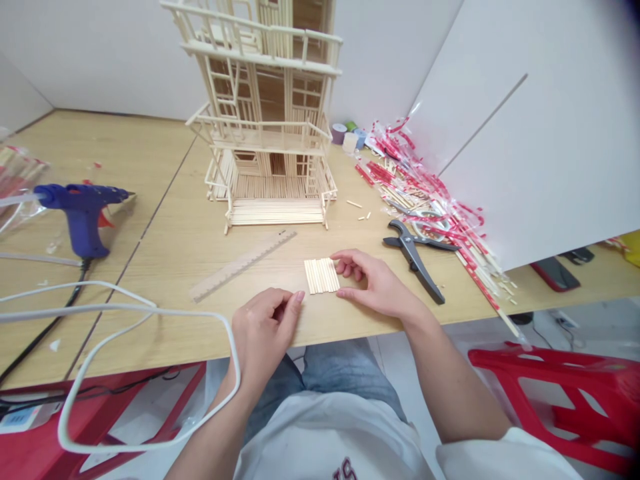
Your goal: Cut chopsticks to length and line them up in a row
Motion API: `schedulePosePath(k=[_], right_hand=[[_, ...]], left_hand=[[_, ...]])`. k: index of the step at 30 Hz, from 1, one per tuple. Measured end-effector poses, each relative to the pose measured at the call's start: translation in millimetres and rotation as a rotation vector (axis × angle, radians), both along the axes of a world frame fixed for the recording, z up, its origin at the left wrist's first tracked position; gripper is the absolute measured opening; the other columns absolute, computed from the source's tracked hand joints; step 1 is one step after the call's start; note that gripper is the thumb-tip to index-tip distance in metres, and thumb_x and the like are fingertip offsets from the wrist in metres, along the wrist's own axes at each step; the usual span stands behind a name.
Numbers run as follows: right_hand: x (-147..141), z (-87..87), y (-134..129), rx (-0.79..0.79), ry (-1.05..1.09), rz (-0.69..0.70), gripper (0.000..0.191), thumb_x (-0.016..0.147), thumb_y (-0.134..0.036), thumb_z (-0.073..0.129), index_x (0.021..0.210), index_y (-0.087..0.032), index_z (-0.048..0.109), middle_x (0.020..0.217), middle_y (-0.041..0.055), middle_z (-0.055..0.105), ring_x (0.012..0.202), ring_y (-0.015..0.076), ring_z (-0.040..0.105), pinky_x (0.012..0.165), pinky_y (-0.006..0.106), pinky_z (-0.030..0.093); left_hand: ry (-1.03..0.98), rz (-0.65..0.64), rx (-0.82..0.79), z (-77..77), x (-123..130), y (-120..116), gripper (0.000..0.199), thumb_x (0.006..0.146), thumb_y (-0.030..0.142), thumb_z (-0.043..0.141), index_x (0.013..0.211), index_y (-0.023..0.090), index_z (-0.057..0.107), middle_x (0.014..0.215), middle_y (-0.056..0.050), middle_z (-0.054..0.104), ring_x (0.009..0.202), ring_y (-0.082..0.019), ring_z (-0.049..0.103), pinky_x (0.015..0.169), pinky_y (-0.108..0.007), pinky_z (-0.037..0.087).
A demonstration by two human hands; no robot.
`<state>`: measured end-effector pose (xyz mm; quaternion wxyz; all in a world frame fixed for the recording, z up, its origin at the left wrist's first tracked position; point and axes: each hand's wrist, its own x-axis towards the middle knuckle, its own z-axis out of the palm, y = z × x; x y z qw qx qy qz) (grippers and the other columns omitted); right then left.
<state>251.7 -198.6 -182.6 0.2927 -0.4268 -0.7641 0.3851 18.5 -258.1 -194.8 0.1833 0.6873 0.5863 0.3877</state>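
A small square panel of thin wooden sticks laid side by side [321,276] lies flat near the table's front edge. My right hand [373,283] is at its right side, with the index fingertip at the top right corner and the thumb at the bottom right, gripping it lightly. Left of the panel, and apart from it, my left hand [265,323] is closed, thumb pressed to the curled index finger. Whatever it may hold is hidden. A clear ruler [243,265] lies slantwise beyond my left hand.
A stick-built model house [270,133] stands at the back. A blue glue gun [83,213] is at left, near a looping white cable [150,303]. Black-handled cutters [415,257] lie at right, beside piled sticks and red-and-white wrappers [400,173]. A phone [555,275] lies far right.
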Motion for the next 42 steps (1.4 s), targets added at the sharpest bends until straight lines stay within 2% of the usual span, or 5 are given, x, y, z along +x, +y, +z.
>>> schedulePosePath(k=[7, 32, 42], right_hand=[[0.9, -1.2, 0.8, 0.007, -0.007, 0.0, 0.055, 0.079, -0.02, 0.078, 0.129, -0.024, 0.057, 0.103, 0.0038, 0.062, 0.09, 0.0189, 0.057, 0.078, 0.034, 0.048], [-1.0, -2.3, 0.4, 0.047, -0.002, -0.013, 0.051, 0.079, -0.021, 0.078, 0.126, -0.022, 0.059, 0.104, 0.005, 0.062, 0.091, 0.0194, 0.057, 0.083, 0.035, 0.048], [-3.4, -1.8, -1.3, 0.029, 0.048, -0.03, 0.053, 0.076, -0.018, 0.08, 0.125, -0.021, 0.061, 0.106, 0.004, 0.062, 0.091, 0.0164, 0.056, 0.084, 0.032, 0.049]], left_hand=[[0.002, -0.004, 0.001, 1.0, -0.1, -0.6, 0.031, 0.095, 0.037, 0.059, 0.072, 0.018, 0.068, 0.064, 0.001, 0.066, 0.057, -0.012, 0.058, 0.058, -0.024, 0.04], [-0.007, -0.005, -0.004, 0.3, -0.8, 0.0, 0.03, 0.094, 0.037, 0.058, 0.073, 0.019, 0.069, 0.066, 0.0, 0.068, 0.059, -0.013, 0.06, 0.058, -0.025, 0.042], [-0.066, 0.03, -0.04, 3.7, 2.3, -1.9, 0.036, 0.094, 0.045, 0.056, 0.073, 0.02, 0.07, 0.066, 0.0, 0.069, 0.058, -0.015, 0.06, 0.059, -0.027, 0.042]])
